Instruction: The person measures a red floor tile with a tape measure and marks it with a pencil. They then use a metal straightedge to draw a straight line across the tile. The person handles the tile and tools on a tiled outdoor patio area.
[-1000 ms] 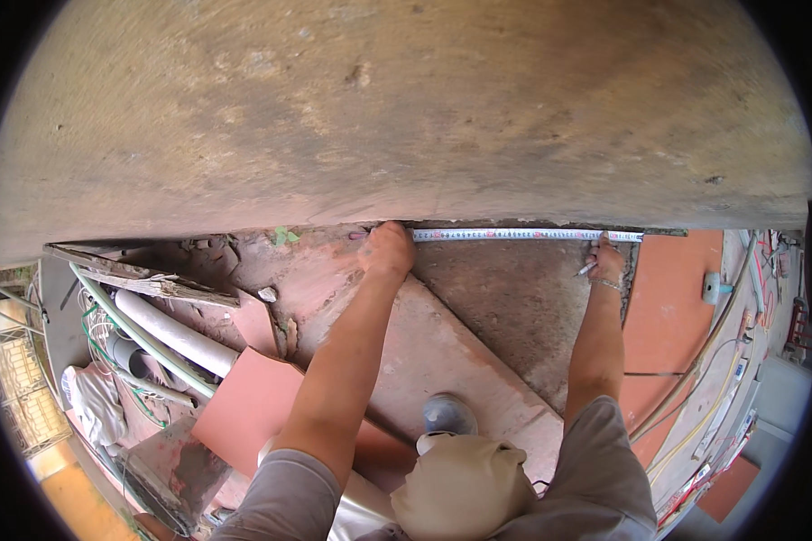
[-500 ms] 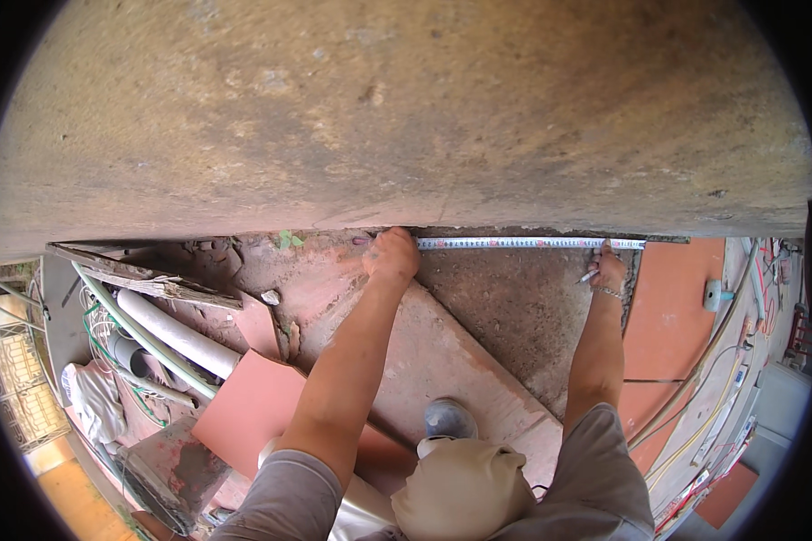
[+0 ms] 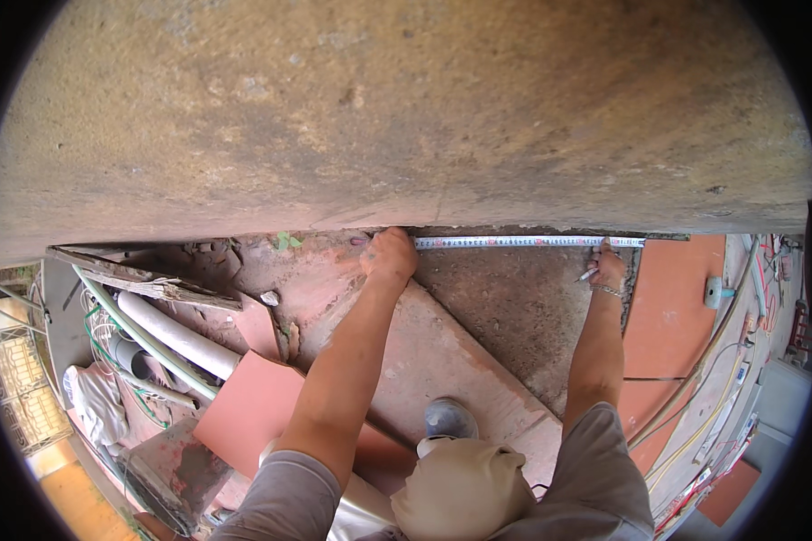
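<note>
1. Left of the left hand lie a fat white pipe [image 3: 185, 341] and a flat pink tile [image 3: 248, 406].
2. The left hand [image 3: 391, 255] curls at the tape measure's [image 3: 496, 242] left end; I cannot tell what it grips.
3. Between the hands, the tape measure is straight, thin and white with tiny marks, along a brown, blotchy wall [image 3: 379, 117], above rough ground [image 3: 514, 307].
4. The right hand [image 3: 608, 264] holds a pen [image 3: 588, 273].
5. Right of it lies a smooth orange tile [image 3: 668, 316].
</note>
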Action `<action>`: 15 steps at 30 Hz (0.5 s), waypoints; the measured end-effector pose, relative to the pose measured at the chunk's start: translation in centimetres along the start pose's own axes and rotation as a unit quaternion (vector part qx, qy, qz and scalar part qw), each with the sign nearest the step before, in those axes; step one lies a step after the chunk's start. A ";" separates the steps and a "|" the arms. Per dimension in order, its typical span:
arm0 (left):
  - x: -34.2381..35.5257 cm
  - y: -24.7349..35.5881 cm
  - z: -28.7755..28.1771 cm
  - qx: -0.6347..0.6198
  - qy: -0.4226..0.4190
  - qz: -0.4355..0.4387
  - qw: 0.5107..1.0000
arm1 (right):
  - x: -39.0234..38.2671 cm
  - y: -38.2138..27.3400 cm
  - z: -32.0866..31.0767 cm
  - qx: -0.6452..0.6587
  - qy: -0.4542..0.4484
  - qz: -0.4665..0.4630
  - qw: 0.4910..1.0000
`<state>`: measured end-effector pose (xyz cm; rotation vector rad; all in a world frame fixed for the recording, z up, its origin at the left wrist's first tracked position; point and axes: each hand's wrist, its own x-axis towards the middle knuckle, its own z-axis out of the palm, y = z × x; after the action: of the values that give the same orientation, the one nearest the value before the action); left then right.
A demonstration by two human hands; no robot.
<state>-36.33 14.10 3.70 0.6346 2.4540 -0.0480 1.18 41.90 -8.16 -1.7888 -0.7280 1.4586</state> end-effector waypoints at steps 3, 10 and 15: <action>-0.1 0.2 0.0 0.006 0.001 0.004 1.000 | 0.0 0.0 0.0 0.007 0.001 0.005 1.000; -0.1 -0.1 -0.1 -0.014 0.011 0.011 1.000 | -0.5 -0.2 0.3 0.012 0.001 0.006 1.000; -0.1 -0.2 0.0 -0.014 0.013 0.015 1.000 | -0.8 -0.4 0.5 0.010 0.010 0.003 1.000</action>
<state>-36.36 13.83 3.72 0.6626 2.4652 0.0048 0.57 41.58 -7.44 -1.7896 -0.6972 1.4454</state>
